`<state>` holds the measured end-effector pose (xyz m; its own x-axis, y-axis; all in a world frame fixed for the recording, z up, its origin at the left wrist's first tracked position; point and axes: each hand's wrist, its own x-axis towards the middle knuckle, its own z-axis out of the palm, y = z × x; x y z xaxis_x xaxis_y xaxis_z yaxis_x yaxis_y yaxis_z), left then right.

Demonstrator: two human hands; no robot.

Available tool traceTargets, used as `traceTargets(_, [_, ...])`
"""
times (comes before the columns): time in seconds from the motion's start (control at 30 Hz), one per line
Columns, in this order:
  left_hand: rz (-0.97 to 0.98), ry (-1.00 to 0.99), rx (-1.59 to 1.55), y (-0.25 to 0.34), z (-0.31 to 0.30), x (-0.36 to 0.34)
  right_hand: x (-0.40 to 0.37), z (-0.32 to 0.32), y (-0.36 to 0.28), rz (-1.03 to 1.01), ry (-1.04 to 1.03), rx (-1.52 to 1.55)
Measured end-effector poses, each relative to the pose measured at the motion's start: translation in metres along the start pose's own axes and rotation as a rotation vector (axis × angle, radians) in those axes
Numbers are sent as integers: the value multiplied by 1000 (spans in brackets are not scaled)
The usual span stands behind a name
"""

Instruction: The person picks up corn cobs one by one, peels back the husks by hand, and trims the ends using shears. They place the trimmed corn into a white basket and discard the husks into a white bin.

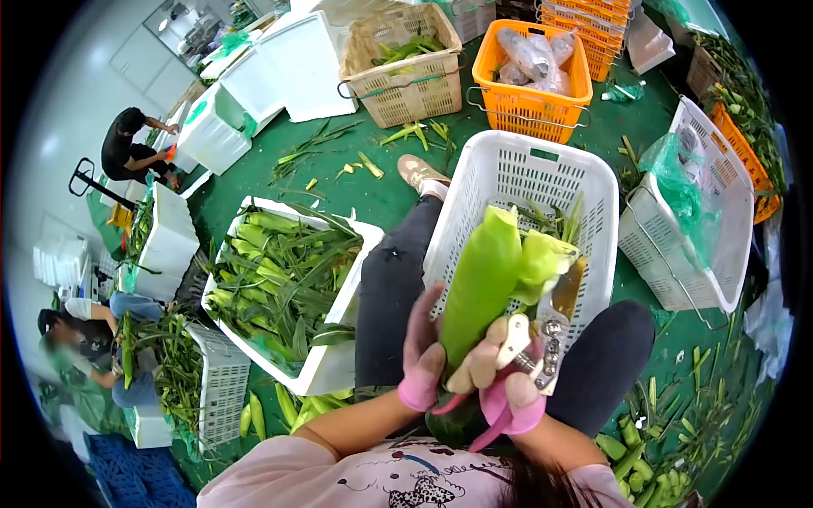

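Observation:
A green ear of corn in its husk stands tilted over the white crate between my knees. My left hand, in a pink glove, grips its lower left side, with the fingers along the husk and the thumb in front. My right hand, also pink-gloved, is closed around pruning shears with pale handles and a coil spring, its fingers against the ear's base. Beside that ear, a paler green husked piece overlaps the crate. The shears' blades are not clearly visible.
Left of my leg stands a white foam box full of corn ears. Orange crate and beige crate stand ahead; another white crate is at right. Loose ears and leaf scraps litter the floor. Two people work at left.

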<state>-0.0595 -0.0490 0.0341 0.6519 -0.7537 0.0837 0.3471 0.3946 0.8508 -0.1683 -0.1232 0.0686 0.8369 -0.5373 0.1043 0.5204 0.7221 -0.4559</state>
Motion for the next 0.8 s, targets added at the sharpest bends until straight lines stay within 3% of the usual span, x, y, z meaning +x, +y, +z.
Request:
traceTargets(0.03, [-70,64,-98,-8,-1,-4,3,4,3,-24,19,-18])
traceTargets(0.17, [-424,-142,37,-3,-22,-15,-3,3,-5,35,-138,-135])
traceTargets(0.2, [-397,-253,-49,3,-21,-14,1,7,-5,11,-212,-91])
traceTargets(0.23, [-400,-231,-30,6,-18,-11,3,7,6,-128,-210,-109])
traceTargets(0.3, [-388,-193,11,8,-13,-4,0,-21,-5,18,-144,-637])
traceTargets(0.33, [-286,-80,35,2,-2,2,2,-18,-10,79,-78,-696])
traceTargets(0.37, [-365,-93,127,-12,-19,10,7,-8,-11,77,-46,-678])
traceTargets(0.4, [-451,-105,220,-38,-50,21,6,-9,-10,-1,-277,-1025])
traceTargets(0.47, [-797,213,-293,-40,-46,45,7,19,-16,323,-760,-1578])
traceTargets(0.5, [-611,279,-201,-45,-48,54,8,29,-10,629,-715,-1621])
traceTargets(0.57, [-431,291,89,-56,-69,61,-5,-9,-19,90,-393,-1427])
traceTargets(0.63, [-236,243,85,-53,-83,68,1,-25,-46,126,-61,-890])
traceTargets(0.7, [-219,362,127,-19,-69,66,10,-38,-63,-40,201,-124])
traceTargets(0.77, [-42,237,259,-18,-88,68,9,-83,-55,133,348,-79])
traceTargets(0.8, [18,186,378,-18,-93,70,5,-88,-40,394,298,24])
